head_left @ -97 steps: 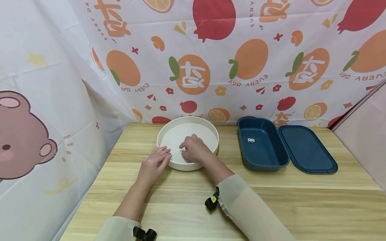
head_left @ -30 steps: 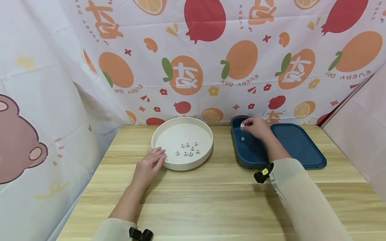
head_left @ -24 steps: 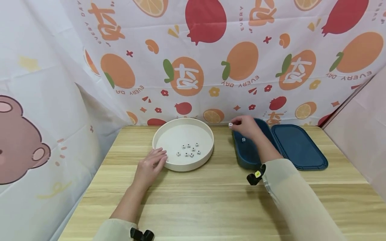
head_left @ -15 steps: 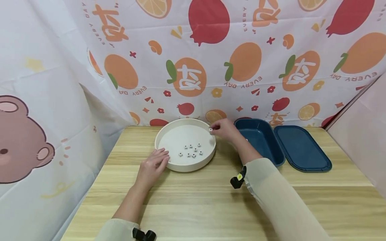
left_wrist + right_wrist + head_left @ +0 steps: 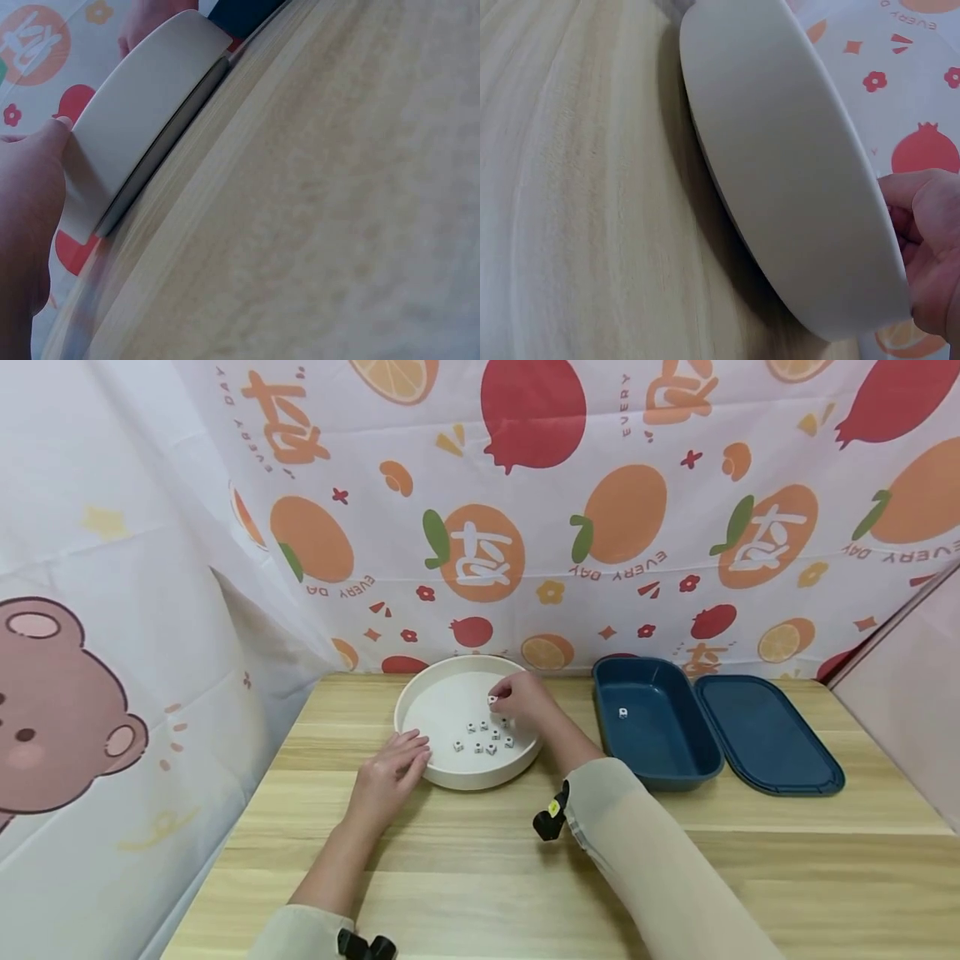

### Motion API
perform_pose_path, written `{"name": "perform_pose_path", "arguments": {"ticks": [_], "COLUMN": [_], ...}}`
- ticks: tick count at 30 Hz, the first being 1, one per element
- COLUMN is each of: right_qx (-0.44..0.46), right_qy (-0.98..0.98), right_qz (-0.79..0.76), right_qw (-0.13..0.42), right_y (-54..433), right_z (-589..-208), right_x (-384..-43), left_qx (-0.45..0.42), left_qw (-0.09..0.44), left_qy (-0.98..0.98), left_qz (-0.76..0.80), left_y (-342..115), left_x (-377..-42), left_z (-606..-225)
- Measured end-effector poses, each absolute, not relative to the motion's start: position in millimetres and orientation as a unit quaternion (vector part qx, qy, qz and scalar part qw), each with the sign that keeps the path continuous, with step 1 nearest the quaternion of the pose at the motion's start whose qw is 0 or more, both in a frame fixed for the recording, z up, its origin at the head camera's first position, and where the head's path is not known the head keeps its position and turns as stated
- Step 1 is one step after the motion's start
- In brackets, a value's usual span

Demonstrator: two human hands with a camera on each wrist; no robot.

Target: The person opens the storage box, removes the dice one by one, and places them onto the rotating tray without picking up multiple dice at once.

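Between thumb and fingertips, my right hand [image 5: 525, 700] pinches a small white die [image 5: 492, 700] over the right part of a round, cream-coloured tray [image 5: 431, 693]. Several more dice [image 5: 458, 746] with dark pips lie on the tray floor in loose rows, one partly behind the right hand. My left hand [image 5: 384, 777] rests on the tray's near left rim, fingers relaxed over the edge. In the left wrist view the left thumb [image 5: 56, 135] touches the top of the tray wall [image 5: 142, 97]. The wall hides the right fingertips in the right wrist view.
A dark blue rectangular container [image 5: 663, 752] stands right of the tray, with one die [image 5: 623, 713] inside. Its matching flat lid [image 5: 772, 735] lies against its right side. A fruit-print cloth [image 5: 555, 610] hangs behind the wooden table [image 5: 480, 860].
My right hand has lifted a die from the blue container, where two lay earlier, and carried it left over the round tray. The left hand has stayed at the rim.
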State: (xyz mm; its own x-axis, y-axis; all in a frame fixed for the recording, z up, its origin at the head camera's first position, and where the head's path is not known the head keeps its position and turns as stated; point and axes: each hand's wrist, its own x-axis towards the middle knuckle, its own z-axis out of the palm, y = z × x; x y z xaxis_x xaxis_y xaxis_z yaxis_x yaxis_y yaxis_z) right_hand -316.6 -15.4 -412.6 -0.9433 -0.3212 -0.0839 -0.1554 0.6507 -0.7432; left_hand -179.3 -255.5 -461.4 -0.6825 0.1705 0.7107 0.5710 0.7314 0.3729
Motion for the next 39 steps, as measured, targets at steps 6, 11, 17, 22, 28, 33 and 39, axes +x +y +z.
{"name": "perform_pose_path", "arguments": {"ticks": [6,11,17,22,28,33,39], "right_qx": [-0.126,-0.113,-0.101,-0.1,-0.102,-0.122,-0.141], "right_qy": [0.922,0.931,0.939,0.942,0.943,0.936,0.913], "right_qz": [-0.351,-0.322,-0.297,-0.283,-0.278,-0.303,-0.359], "right_qw": [0.109,0.128,0.144,0.153,0.155,0.133,0.131], "right_y": [-24,-29,-30,-31,-30,-27,-17], "right_z": [-414,-415,-415,-413,-414,-413,-405], "right_x": [-315,-313,-311,-310,-311,-310,-312], "left_qx": [-0.211,-0.208,-0.206,-0.207,-0.212,-0.21,-0.206], "left_qw": [0.328,0.323,0.32,0.323,0.333,0.333,0.331], "left_qy": [-0.87,-0.872,-0.873,-0.873,-0.868,-0.868,-0.871], "left_qz": [-0.301,-0.302,-0.304,-0.302,-0.302,-0.303,-0.299], "left_y": [-256,-256,-255,-256,-256,-255,-256], "left_x": [-179,-178,-177,-178,-179,-179,-177], "left_z": [-461,-460,-459,-460,-461,-461,-461]}}
